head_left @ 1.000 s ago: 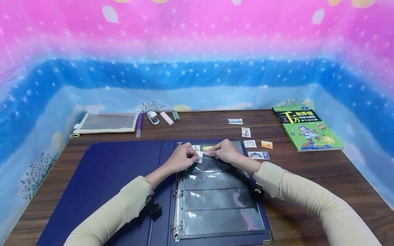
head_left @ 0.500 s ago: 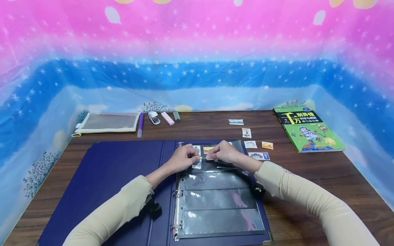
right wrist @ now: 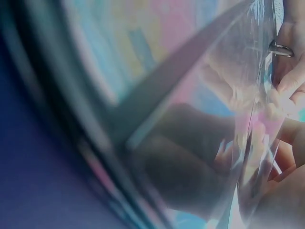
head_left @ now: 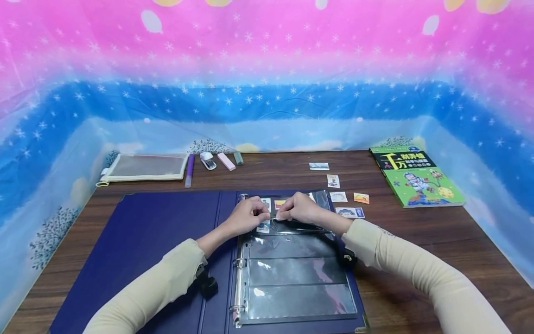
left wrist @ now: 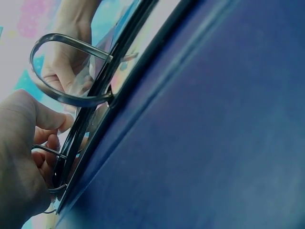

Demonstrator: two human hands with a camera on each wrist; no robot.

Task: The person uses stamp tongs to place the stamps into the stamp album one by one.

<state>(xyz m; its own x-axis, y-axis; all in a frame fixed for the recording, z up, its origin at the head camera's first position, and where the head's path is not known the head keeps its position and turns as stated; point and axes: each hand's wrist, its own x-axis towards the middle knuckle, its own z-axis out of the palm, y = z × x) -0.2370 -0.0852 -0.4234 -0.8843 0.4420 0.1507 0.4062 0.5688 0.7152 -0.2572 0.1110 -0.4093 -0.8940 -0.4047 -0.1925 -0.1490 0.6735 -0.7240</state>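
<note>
While the left hand (head_left: 248, 215) pinches its far edge, a stamp (head_left: 263, 227) protrudes.

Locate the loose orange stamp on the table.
The orange stamp lies in the head view's right half, right of the binder, beside a pale stamp and beyond the wide blue stamp.
</note>
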